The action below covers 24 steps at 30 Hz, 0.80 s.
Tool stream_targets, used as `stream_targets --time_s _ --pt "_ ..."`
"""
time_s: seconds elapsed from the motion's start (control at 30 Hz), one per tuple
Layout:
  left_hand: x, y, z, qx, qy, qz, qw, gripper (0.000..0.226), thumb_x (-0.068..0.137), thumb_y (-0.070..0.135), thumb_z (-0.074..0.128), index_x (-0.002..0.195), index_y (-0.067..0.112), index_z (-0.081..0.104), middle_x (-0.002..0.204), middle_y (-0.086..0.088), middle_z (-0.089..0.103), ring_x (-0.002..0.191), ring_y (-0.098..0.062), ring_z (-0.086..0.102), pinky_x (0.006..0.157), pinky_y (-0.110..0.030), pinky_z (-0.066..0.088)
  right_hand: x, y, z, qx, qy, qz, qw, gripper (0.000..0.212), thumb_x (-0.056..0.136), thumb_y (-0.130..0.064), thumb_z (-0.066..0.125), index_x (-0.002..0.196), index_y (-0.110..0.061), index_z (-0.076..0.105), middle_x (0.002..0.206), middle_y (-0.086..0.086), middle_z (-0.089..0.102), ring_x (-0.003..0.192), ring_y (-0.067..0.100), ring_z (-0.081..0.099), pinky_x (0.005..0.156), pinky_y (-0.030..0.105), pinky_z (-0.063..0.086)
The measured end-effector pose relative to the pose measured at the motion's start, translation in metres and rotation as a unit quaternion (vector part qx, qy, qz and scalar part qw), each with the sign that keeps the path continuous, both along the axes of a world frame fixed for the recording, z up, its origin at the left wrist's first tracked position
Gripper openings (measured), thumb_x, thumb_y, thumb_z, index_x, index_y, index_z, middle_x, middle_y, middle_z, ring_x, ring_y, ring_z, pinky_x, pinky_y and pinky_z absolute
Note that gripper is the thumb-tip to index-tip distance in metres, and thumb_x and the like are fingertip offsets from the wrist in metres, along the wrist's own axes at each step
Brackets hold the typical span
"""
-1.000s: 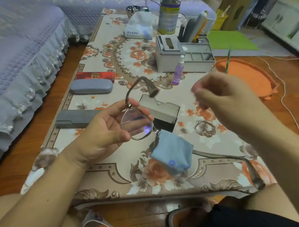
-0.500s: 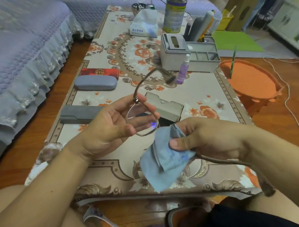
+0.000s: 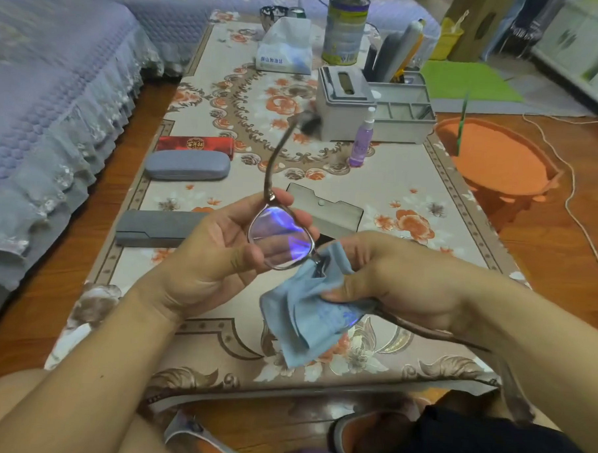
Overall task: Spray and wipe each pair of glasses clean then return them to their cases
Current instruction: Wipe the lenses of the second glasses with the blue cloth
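In the head view, the left hand [image 3: 221, 247] holds a pair of glasses [image 3: 279, 239] above the near part of the worktop [image 3: 412, 183]. Its fingers are curled behind one lens and the thumb tip presses the frame near the hinge. This lens shows a violet reflection. One temple arm of the glasses stands up and away from the person; its tip is blurred. The other temple arm goes to the right under the right forearm.

The right hand [image 3: 388, 274] pinches a light blue cloth [image 3: 307, 315] between thumb and fingers. The cloth is folded around the other side of the glasses, so that lens is hidden. The lower part of the cloth hangs free over the worktop.

Behind the hands, an open dark case [image 3: 329, 207] lies on the worktop, partly covered by the fingers. To the left lies a flat grey case [image 3: 153, 228], and further away a rounded grey-blue case [image 3: 187, 165] just beside a red box [image 3: 195, 143]. A small spray bottle [image 3: 362, 140] with violet liquid stands upright in front of a grey organizer [image 3: 374, 106]. A tissue pack [image 3: 285, 47] and a tall can [image 3: 345, 29] stand at the far end. An orange basin [image 3: 499, 159] is on the floor at the right.
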<state>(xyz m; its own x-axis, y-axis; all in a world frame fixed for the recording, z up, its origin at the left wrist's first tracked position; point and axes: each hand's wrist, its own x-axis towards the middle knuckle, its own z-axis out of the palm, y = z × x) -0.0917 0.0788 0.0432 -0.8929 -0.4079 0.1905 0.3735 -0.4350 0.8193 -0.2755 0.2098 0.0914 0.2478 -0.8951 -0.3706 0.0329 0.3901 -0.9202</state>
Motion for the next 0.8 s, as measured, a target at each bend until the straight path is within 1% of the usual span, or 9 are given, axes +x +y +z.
stream_targets --time_s 0.07,0.13,0.2,0.3,0.4,0.47,0.57,0.67,0.8 --pt "0.001 0.001 -0.001 -0.006 0.000 -0.005 1.000 0.061 0.076 0.022 0.084 0.131 0.013 0.059 0.125 -0.013 0.067 0.120 -0.032 0.064 0.101 -0.037 0.050 0.001 0.006 -0.007 0.008 -0.028 -0.035 0.999 0.012 0.091 0.005 0.059 0.093 0.001 0.071 0.086 0.013 0.071 0.077 0.022 0.068 0.072 0.028 0.055" --pt "0.003 -0.001 0.000 -0.012 0.004 0.004 1.000 0.060 0.076 0.022 0.083 0.131 0.012 0.060 0.124 -0.013 0.067 0.119 -0.033 0.064 0.101 -0.038 0.050 -0.004 0.015 -0.010 0.034 -0.059 -0.079 0.995 0.011 0.092 -0.001 0.061 0.090 0.000 0.071 0.085 0.016 0.069 0.077 0.024 0.067 0.072 0.030 0.056" --pt "0.003 -0.001 0.001 -0.015 0.008 0.012 1.000 0.060 0.076 0.022 0.084 0.131 0.013 0.061 0.124 -0.013 0.067 0.120 -0.035 0.063 0.101 -0.039 0.050 -0.015 0.022 -0.013 0.053 -0.066 -0.048 0.995 0.017 0.091 -0.010 0.061 0.098 0.003 0.071 0.096 0.019 0.070 0.089 0.029 0.067 0.081 0.035 0.056" --pt "-0.001 0.002 0.000 -0.019 0.005 0.002 1.000 0.060 0.076 0.021 0.084 0.131 0.015 0.062 0.125 -0.012 0.067 0.121 -0.035 0.063 0.101 -0.039 0.050 -0.025 0.024 -0.013 0.089 -0.027 0.037 0.995 0.026 0.089 -0.003 0.061 0.108 0.015 0.062 0.106 0.023 0.068 0.098 0.031 0.066 0.090 0.038 0.052" --pt "-0.004 0.005 -0.001 -0.025 -0.004 -0.007 1.000 0.060 0.077 0.022 0.083 0.132 0.016 0.062 0.125 -0.012 0.068 0.121 -0.034 0.063 0.101 -0.038 0.050 -0.020 0.016 -0.008 0.083 0.022 0.100 0.991 0.017 0.083 0.005 0.066 0.099 0.002 0.069 0.098 0.015 0.073 0.091 0.027 0.069 0.084 0.033 0.053" --pt "-0.004 0.003 0.001 -0.033 -0.018 -0.001 0.999 0.060 0.076 0.025 0.084 0.131 0.016 0.062 0.125 -0.012 0.068 0.121 -0.033 0.064 0.100 -0.036 0.051 -0.015 0.010 -0.005 0.069 0.038 0.103 0.992 0.017 0.081 0.009 0.070 0.095 -0.001 0.071 0.091 0.010 0.075 0.083 0.021 0.072 0.077 0.029 0.056" --pt "-0.003 0.003 -0.001 -0.049 -0.053 0.004 0.997 0.067 0.073 0.034 0.085 0.131 0.012 0.059 0.124 -0.013 0.069 0.121 -0.032 0.064 0.100 -0.035 0.051 -0.005 0.004 -0.006 0.061 -0.008 0.061 0.996 0.015 0.083 0.008 0.069 0.095 0.000 0.072 0.090 0.010 0.076 0.080 0.019 0.073 0.077 0.029 0.058" --pt "-0.001 0.002 -0.003 -0.061 -0.051 0.012 0.997 0.067 0.073 0.036 0.083 0.130 0.010 0.058 0.123 -0.015 0.069 0.120 -0.032 0.064 0.101 -0.034 0.049 0.002 0.007 -0.016 0.038 -0.081 0.016 0.996 0.017 0.088 0.001 0.060 0.103 0.003 0.069 0.099 0.015 0.072 0.089 0.026 0.069 0.088 0.036 0.056" --pt "0.002 0.001 -0.002 -0.083 -0.054 0.051 0.994 0.065 0.070 0.037 0.087 0.126 0.016 0.063 0.123 -0.015 0.070 0.116 -0.027 0.065 0.102 -0.033 0.047 -0.006 0.021 -0.032 0.053 -0.129 -0.154 0.978 0.017 0.086 -0.010 0.065 0.095 0.003 0.071 0.094 0.020 0.072 0.085 0.030 0.070 0.081 0.038 0.059"
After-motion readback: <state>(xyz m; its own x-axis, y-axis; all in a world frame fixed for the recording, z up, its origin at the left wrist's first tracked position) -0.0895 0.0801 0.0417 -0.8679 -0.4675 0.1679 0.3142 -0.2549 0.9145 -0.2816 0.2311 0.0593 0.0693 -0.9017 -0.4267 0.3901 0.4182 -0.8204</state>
